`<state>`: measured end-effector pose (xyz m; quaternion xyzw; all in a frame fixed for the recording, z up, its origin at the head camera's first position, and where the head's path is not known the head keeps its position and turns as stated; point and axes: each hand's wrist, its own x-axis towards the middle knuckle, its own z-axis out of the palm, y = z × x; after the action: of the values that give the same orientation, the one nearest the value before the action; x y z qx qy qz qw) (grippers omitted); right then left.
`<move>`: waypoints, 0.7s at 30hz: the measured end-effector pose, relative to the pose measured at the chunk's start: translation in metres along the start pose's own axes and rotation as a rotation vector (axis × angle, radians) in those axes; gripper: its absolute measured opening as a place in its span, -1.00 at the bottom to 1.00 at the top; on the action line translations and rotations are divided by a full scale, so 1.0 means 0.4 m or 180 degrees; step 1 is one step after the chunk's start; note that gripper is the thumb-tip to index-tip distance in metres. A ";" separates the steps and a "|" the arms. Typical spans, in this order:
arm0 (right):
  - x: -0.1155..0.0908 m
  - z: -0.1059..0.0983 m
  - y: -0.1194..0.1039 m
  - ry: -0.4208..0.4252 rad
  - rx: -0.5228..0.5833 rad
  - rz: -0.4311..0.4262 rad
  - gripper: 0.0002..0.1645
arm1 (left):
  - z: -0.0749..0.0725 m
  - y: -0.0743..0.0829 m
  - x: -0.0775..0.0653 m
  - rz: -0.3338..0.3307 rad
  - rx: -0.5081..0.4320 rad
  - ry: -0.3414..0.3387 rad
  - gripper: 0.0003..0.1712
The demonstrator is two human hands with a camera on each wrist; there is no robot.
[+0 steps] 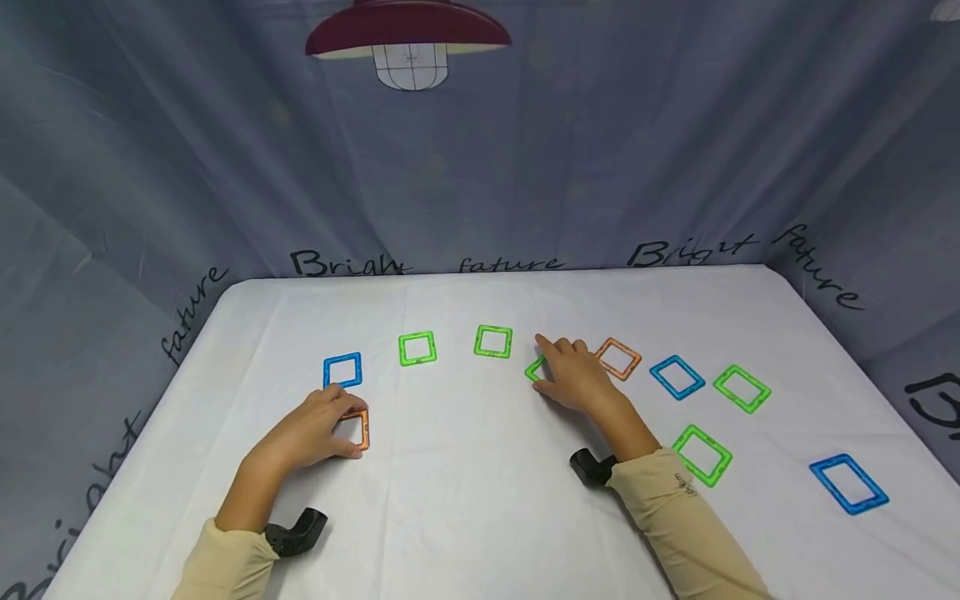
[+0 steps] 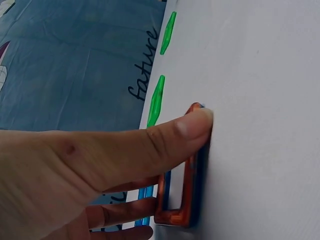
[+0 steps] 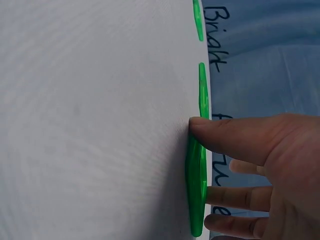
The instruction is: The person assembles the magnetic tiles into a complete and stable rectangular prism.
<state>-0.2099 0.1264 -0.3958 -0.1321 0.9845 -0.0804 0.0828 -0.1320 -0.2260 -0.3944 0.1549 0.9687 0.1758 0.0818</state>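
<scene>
My left hand [image 1: 313,427] grips an orange square frame tile [image 1: 365,430] at the left of the white table, thumb on its near edge. In the left wrist view a blue layer [image 2: 199,182] shows along the orange tile's underside. A blue square tile [image 1: 342,369] lies just beyond those fingers. Over to the right, my right hand [image 1: 576,375] holds a green square tile [image 1: 533,369] between thumb and fingers; the hand hides most of it. From the right wrist, the thumb sits on one end of this green tile [image 3: 196,185].
Two green tiles [image 1: 417,348] [image 1: 493,342] lie between the hands, farther back. Right of the right hand are an orange tile [image 1: 618,359], blue tiles [image 1: 677,377] [image 1: 849,483] and green tiles [image 1: 742,389] [image 1: 702,456]. Grey curtains [image 1: 570,183] surround the white tablecloth [image 1: 450,500].
</scene>
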 end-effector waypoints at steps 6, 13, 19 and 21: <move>-0.005 0.002 0.007 -0.0061 0.0031 -0.0181 -0.16 | 0.016 0.022 0.020 0.0016 0.0045 0.0025 -0.41; -0.014 -0.002 0.003 -0.0172 0.0164 -0.0449 -0.22 | 0.031 0.042 0.049 0.0187 0.0015 0.0065 -0.40; -0.024 -0.005 -0.005 -0.0228 0.0232 -0.0598 -0.23 | 0.039 0.080 0.087 0.0321 0.0063 -0.0012 -0.37; -0.026 -0.008 -0.006 -0.0209 0.0215 -0.0685 -0.24 | 0.042 0.094 0.100 0.0362 0.0074 -0.0034 -0.36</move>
<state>-0.2001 0.1272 -0.3908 -0.2368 0.9581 -0.1176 0.1103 -0.1559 -0.1739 -0.4002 0.2115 0.9599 0.1680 0.0750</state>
